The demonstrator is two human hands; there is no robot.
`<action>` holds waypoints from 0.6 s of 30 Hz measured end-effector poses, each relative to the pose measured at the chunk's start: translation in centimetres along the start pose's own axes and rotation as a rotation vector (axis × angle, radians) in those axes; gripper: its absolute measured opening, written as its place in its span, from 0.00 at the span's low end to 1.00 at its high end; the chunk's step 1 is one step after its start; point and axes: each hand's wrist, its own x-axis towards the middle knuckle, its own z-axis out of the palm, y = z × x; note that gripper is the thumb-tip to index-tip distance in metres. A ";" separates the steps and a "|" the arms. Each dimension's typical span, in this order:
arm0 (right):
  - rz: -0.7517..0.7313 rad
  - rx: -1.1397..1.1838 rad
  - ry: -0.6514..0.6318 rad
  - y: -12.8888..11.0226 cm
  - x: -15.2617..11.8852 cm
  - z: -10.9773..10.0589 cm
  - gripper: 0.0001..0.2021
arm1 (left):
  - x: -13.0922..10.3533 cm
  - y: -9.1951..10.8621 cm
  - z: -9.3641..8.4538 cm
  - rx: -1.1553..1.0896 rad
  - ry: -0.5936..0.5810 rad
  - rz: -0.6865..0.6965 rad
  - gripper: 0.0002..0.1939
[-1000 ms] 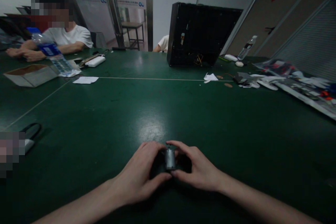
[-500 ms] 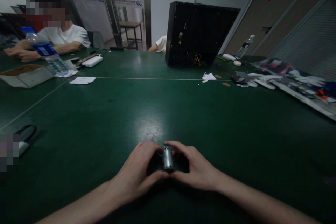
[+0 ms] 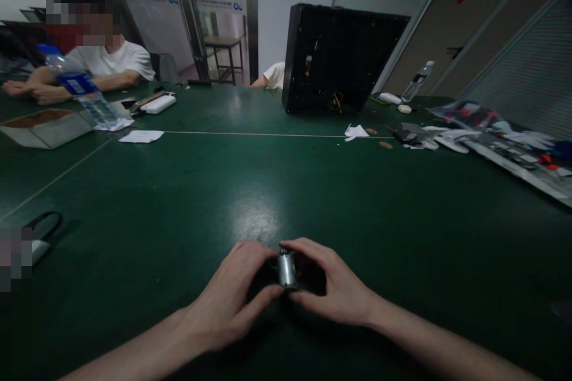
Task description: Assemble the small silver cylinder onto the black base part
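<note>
A small silver metal cylinder (image 3: 286, 269), which looks like a small electric motor, is held between my two hands low in the middle of the view. Its far end carries a narrower dark piece. My left hand (image 3: 239, 289) curves round it from the left, with the thumb at its near end. From the other side my right hand (image 3: 333, 280) grips it, index finger at the far end and thumb by the near end. The cylinder hides some fingertips. Beneath lies the dark green tabletop (image 3: 201, 190).
A large black open-backed case (image 3: 344, 59) stands at the far side. Bottles (image 3: 92, 95), an open box (image 3: 47, 128) and paper (image 3: 142, 136) lie at the left, where another person (image 3: 111, 59) sits. Gloves and a tray of parts (image 3: 518, 161) are at the right.
The metal cylinder has tilted and turned slightly in my fingers. My right thumb has moved a little to the right, away from the left one.
</note>
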 end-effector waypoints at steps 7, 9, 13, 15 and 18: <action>-0.144 -0.078 0.007 0.3 -0.2 0.4 0.31 | 0.2 0.2 0.1 0.021 -0.023 -0.017 0.14; -0.137 -0.097 0.017 0.3 -0.2 0.5 0.32 | 0.2 0.2 0.1 0.019 -0.022 -0.015 0.17; -0.110 -0.113 0.027 0.2 -0.3 0.5 0.31 | 0.3 0.1 0.2 0.018 -0.036 -0.002 0.18; -0.097 -0.108 0.025 0.1 -0.3 0.5 0.30 | 0.3 0.0 0.2 0.023 -0.039 -0.004 0.17; -0.078 -0.111 0.019 0.1 -0.3 0.4 0.29 | 0.1 -0.2 0.3 0.027 -0.046 -0.012 0.16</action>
